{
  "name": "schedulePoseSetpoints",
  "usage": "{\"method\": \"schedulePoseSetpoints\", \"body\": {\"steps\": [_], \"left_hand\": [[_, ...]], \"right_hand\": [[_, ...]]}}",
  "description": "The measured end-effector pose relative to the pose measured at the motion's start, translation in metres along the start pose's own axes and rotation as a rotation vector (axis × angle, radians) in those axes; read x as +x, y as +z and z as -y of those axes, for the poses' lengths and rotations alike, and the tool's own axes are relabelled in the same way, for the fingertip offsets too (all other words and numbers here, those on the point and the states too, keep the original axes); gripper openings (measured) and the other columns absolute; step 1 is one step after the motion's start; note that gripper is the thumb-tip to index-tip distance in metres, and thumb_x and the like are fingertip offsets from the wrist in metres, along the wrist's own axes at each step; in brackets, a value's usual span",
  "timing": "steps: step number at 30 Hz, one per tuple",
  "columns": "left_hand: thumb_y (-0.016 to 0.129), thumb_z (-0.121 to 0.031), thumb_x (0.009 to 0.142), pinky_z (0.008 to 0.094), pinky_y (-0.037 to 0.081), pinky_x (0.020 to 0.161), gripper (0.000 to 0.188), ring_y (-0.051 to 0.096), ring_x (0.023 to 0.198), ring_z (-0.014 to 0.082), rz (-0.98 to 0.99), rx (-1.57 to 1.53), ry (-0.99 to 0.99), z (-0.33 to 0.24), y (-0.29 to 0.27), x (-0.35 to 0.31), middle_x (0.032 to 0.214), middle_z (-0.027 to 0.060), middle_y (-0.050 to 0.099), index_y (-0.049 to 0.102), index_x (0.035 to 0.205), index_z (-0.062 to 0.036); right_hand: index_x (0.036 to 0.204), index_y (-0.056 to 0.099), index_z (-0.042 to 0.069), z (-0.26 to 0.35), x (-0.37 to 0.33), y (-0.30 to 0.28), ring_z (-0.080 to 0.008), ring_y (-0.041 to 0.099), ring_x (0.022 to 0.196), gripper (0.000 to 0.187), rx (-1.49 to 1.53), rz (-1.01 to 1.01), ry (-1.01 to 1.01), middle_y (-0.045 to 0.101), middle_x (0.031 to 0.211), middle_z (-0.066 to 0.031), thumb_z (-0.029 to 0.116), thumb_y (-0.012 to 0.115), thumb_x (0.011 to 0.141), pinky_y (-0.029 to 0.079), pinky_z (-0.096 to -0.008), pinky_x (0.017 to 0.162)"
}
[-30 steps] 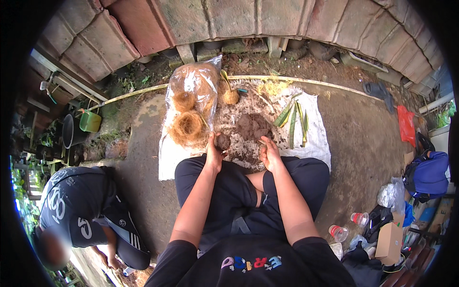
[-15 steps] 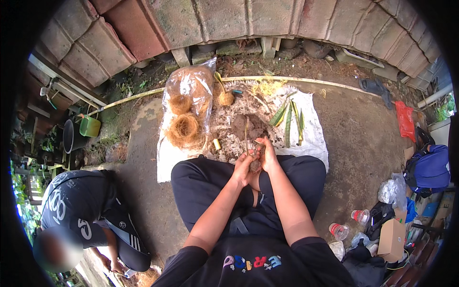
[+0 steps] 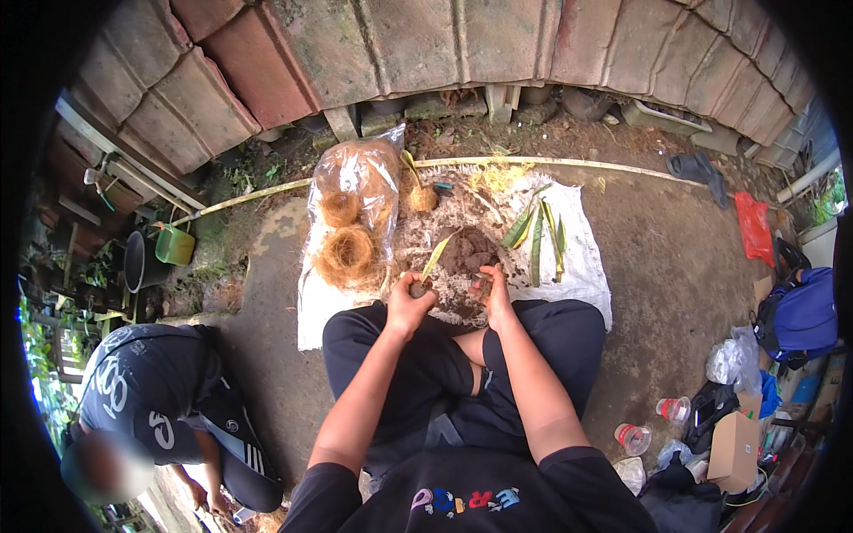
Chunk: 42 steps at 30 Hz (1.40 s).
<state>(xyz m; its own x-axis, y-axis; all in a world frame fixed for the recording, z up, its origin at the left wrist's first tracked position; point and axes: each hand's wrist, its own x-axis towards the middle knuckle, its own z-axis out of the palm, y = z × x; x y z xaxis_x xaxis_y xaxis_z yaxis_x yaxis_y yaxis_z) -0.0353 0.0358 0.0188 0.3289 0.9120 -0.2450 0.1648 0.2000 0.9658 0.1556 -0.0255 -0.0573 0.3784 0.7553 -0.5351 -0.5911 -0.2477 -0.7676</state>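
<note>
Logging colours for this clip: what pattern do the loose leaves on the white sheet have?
The loose leaves are green with yellow edges; head view.

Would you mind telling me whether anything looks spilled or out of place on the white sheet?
Dark soil lies in crumbs beyond its mound, dirtying the white sheet, which looks untidy; nothing else there stands out.

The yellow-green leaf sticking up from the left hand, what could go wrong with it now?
The long, pointed yellow-green leaf might bend or slip loose, as it leans up from the left hand. The dark brown soil clump there could crumble, dropping bits onto the white woven sheet.
</note>
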Motion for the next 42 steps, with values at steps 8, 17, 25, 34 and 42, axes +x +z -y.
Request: {"method": "schedulePoseSetpoints", "body": {"steps": [8,17,25,34,42], "left_hand": [[0.074,-0.029,0.072,0.0432,0.032,0.112,0.043,0.035,0.141,0.0382,0.056,0.772,0.151,-0.049,-0.003,-0.021,0.129,0.0258,0.057,0.063,0.109,-0.0094],[0.069,-0.006,0.079,0.0271,0.054,0.074,0.033,0.063,0.084,0.0132,0.414,-0.115,-0.12,-0.015,0.052,-0.004,0.096,0.0052,0.064,0.06,0.11,-0.0015],[0.067,-0.007,0.082,0.0255,0.051,0.066,0.024,0.061,0.074,0.0119,0.249,-0.282,-0.151,-0.007,0.053,0.007,0.089,0.0036,0.063,0.058,0.105,-0.0061],[0.065,-0.002,0.087,0.0271,0.05,0.067,0.019,0.061,0.078,0.0132,0.142,-0.559,-0.165,0.002,0.038,0.025,0.093,0.0052,0.063,0.055,0.101,-0.0091],[0.062,-0.001,0.087,0.0248,0.05,0.069,0.014,0.062,0.081,0.012,0.062,-0.678,-0.14,-0.044,0.029,0.022,0.091,0.0034,0.064,0.058,0.097,-0.01]], "right_hand": [[0.155,0.019,0.02,0.008,-0.016,0.003,-0.0153,0.06,0.071,0.084,-0.097,0.199,0.122,0.064,0.093,-0.0068,0.077,0.017,0.093,0.045,-0.0297,0.062],[0.157,0.016,0.03,0.014,-0.037,0.009,-0.0134,0.046,0.085,0.087,-0.055,0.272,0.228,0.051,0.11,0.0029,0.083,0.019,0.088,0.035,-0.0287,0.067],[0.141,0.043,0.023,0.015,-0.036,0.012,-0.0113,0.05,0.085,0.073,-0.074,0.341,0.201,0.053,0.104,0.0031,0.074,0.019,0.095,0.041,-0.0294,0.071],[0.119,0.06,0.014,0.012,-0.03,0.009,-0.0083,0.045,0.061,0.027,-0.152,0.43,0.214,0.05,0.075,0.0034,0.027,0.044,0.102,0.038,-0.024,0.055],[0.113,0.059,0.014,0.0,-0.012,0.001,-0.0078,0.048,0.058,0.018,-0.167,0.277,0.245,0.053,0.074,0.0024,0.021,0.047,0.102,0.038,-0.0223,0.049]]}}
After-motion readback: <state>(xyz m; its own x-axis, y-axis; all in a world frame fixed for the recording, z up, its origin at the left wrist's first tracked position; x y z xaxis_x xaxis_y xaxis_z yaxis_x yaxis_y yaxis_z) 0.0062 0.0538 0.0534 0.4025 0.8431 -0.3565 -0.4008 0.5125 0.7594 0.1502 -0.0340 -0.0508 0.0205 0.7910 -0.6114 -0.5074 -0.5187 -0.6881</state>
